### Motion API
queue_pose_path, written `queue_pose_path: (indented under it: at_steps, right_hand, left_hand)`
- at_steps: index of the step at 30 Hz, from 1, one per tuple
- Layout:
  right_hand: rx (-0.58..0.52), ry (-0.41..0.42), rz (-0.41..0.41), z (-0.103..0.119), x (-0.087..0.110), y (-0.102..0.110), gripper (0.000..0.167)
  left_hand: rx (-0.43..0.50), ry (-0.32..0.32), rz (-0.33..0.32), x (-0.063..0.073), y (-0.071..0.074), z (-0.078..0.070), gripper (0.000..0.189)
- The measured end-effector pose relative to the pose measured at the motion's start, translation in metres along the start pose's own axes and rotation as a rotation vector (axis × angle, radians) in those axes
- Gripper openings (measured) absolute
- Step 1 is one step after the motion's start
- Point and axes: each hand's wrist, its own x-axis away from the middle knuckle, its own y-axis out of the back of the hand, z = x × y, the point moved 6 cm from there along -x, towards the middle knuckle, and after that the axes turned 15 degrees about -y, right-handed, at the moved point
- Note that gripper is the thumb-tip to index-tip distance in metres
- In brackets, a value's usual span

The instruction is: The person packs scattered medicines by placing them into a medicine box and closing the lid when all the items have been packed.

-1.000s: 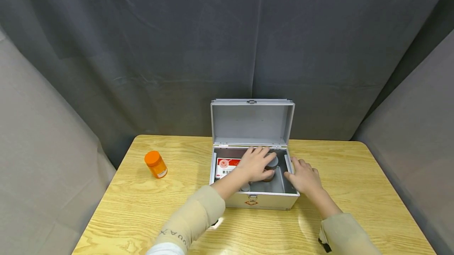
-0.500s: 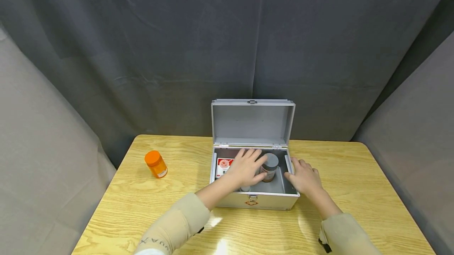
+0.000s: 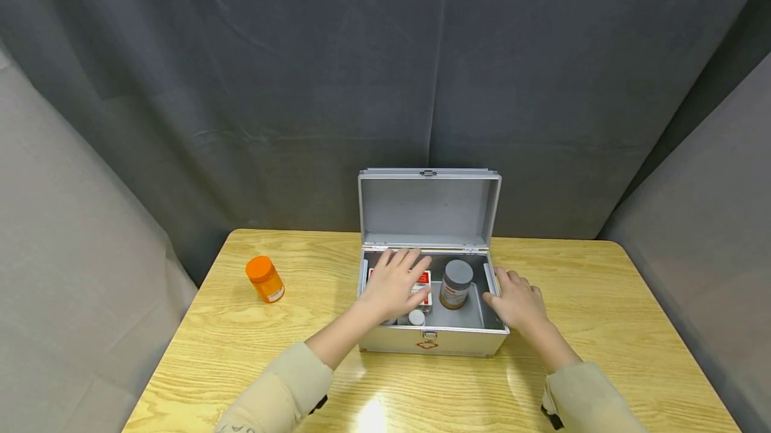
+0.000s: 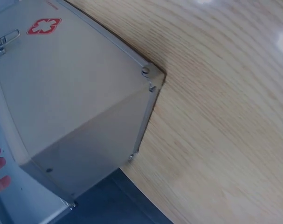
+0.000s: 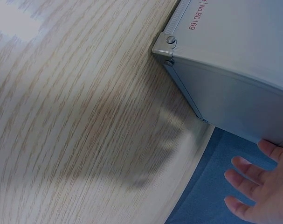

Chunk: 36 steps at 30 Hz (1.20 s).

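A silver aluminium first-aid case (image 3: 429, 340) stands on the table with its lid raised. My left hand (image 3: 393, 286) is over the left half of the case, fingers spread and nothing held. Partly hidden below it is a red and white box (image 3: 425, 289), with a small white-capped container (image 3: 416, 317) near the front wall. To the right inside stands a brown jar with a grey lid (image 3: 458, 276), upright. My right hand (image 3: 519, 300) holds the case's right rim, thumb inside and index finger against the outer wall (image 5: 239, 93); its other fingers are spread in the air.
An orange bottle (image 3: 265, 279) with an orange cap is on the table at the left. The wooden table (image 3: 241, 366) ends just behind the case, where a dark grey curtain (image 3: 301, 118) hangs. Lighter cloth panels flank both sides.
My left hand has moved leftward inside the case, away from the grey-lidded jar, uncovering it and the right part of the red and white box. My right hand stays at the rim.
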Motion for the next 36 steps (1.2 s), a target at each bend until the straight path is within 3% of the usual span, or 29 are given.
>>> queue_pose_path:
  at_steps: [9, 18, 30, 36]
  right_hand:
    - [-0.007, 0.005, -0.006, -0.001, 0.001, 0.000, 0.064]
    - [-0.010, 0.001, -0.003, 0.000, 0.001, 0.001, 0.064]
    - [-0.008, -0.004, 0.003, 0.000, 0.001, 0.000, 0.065]
    - [-0.003, -0.001, 0.003, 0.000, 0.001, 0.000, 0.065]
  left_hand:
    - [-0.006, 0.071, -0.116, 0.022, 0.006, 0.019, 0.051]
    - [0.059, 0.239, -0.283, 0.053, 0.011, 0.051, 0.048]
    - [0.115, 0.456, -0.331, 0.093, -0.001, 0.094, 0.049]
    - [0.121, 0.541, -0.311, 0.112, -0.008, 0.113, 0.048]
